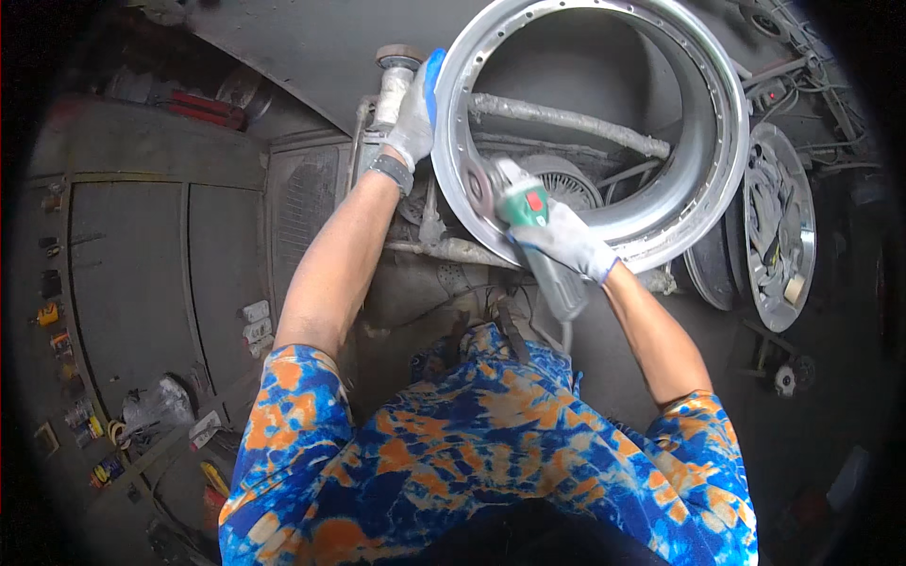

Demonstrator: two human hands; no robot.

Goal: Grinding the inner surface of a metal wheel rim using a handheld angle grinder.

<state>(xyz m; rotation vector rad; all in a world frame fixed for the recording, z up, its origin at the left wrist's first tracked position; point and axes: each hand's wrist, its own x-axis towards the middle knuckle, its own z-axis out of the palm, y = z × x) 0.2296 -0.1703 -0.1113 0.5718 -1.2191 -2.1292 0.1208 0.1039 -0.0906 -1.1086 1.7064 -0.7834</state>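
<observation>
Here, a worker's gloved left hand [412, 113] gripped the wheel rim [585, 132] at nine o'clock to steady it, while the right hand [566, 241], closed around a green grinder [528, 222], pressed its disc at seven o'clock.

I count one large silver wheel rim [604, 123] standing up, and one green angle grinder [528, 217] against its edge. There are two gloved hands, the left hand [412, 118] and the right hand [566, 241]. On the right side lie two round wheel covers [779, 226]. At the far left I see two grey cabinet doors [170, 283].
</observation>
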